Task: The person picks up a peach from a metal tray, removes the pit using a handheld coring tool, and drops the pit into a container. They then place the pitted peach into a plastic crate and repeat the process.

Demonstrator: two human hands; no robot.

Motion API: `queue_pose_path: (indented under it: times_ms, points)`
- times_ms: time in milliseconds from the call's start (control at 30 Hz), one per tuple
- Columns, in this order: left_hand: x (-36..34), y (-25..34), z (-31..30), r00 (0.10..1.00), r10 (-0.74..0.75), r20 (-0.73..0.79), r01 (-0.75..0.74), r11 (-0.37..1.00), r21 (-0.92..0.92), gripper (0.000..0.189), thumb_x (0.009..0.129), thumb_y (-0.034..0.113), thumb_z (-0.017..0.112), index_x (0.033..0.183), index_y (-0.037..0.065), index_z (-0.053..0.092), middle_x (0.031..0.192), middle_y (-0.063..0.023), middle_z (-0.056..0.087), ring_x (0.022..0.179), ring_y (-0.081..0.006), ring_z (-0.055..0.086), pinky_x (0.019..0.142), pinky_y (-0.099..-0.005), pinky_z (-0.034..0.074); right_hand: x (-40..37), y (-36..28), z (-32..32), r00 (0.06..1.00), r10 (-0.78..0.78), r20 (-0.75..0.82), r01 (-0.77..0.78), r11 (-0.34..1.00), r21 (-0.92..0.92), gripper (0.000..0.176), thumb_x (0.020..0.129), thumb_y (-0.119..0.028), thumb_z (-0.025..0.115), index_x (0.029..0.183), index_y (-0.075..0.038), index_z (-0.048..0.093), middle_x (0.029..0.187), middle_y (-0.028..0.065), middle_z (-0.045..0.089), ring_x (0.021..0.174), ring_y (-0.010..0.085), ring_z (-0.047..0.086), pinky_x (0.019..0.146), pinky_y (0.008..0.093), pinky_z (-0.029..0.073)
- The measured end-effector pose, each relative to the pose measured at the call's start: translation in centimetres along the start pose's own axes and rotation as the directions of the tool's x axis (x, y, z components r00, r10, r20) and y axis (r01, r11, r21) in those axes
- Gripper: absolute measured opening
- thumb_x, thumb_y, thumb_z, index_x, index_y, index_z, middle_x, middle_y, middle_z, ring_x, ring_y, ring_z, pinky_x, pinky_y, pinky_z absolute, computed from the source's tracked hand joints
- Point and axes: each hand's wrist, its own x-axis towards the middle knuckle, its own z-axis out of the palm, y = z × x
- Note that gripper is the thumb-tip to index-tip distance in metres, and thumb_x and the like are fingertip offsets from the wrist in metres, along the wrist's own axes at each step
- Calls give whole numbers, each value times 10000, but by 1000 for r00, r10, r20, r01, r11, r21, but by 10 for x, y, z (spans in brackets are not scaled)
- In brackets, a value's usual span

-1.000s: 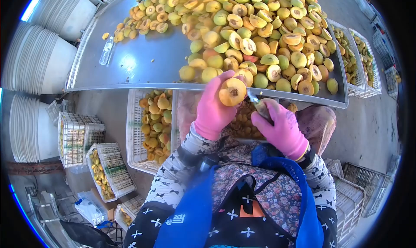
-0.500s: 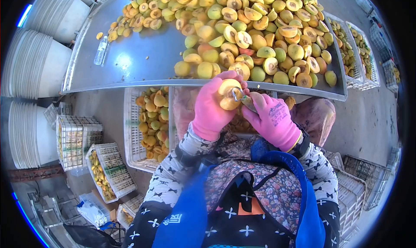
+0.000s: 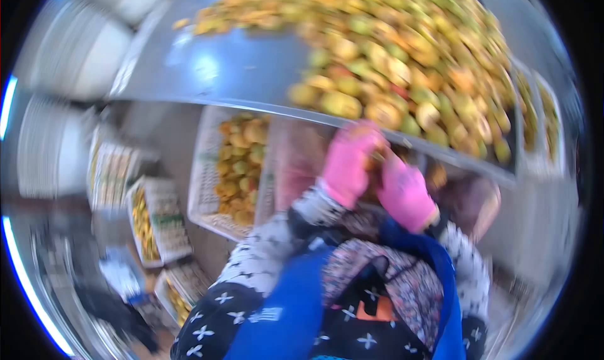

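Observation:
The picture is smeared by motion. My left hand (image 3: 347, 163), in a pink glove, is closed around a yellow-orange fruit half (image 3: 372, 160) just below the edge of the metal table (image 3: 239, 70). My right hand (image 3: 402, 193), also pink-gloved, presses against the left one with its fingers curled; the small pitting tool it held earlier is hidden in the blur. Both hands sit close above my lap and blue apron. A big pile of whole and halved fruit (image 3: 402, 51) covers the table right behind them.
A white crate of fruit (image 3: 242, 165) stands on the floor under the table, left of my hands. Smaller white crates (image 3: 148, 225) lie further left. Stacked white tubs (image 3: 56, 51) line the far left. More trays of fruit (image 3: 535, 121) sit at the right.
The view has swung and blurred. My hands have closed together, the right one pressed to the fruit half in my left, and both sit slightly lower and to the right.

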Motion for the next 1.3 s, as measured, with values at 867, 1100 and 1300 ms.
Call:
queue_pose_path:
  times_ms: [867, 1100, 1300]
  points:
    - [-20, -7, -50, 833, -521, 188, 214, -11, -977, 362, 837, 94, 622, 1191, 20, 595, 1105, -170, 645, 978, -307, 643, 881, -429, 526, 27, -24, -35, 968, -79, -240, 107, 989, 105, 299, 834, -192, 734, 1050, -8, 639, 851, 190, 648, 753, 378, 633, 639, 446, 504]
    - [-4, 18, -35, 744, -637, 199, 230, -36, -973, 458, 913, 221, 540, 1310, -6, 515, 1223, -211, 587, 1121, -345, 572, 1016, -477, 450, 17, -28, -23, 957, -97, -274, 121, 990, 71, 272, 833, -187, 692, 1052, -72, 578, 839, 128, 640, 745, 339, 650, 655, 434, 503]
    - [-5, 17, -24, 794, -560, 236, 273, -18, -962, 408, 962, 243, 506, 1301, 19, 537, 1174, -179, 618, 1081, -298, 591, 986, -444, 468, 11, -22, -25, 985, -88, -150, 66, 987, -147, 328, 823, -220, 703, 1078, -70, 561, 878, 107, 624, 785, 305, 648, 690, 431, 478]
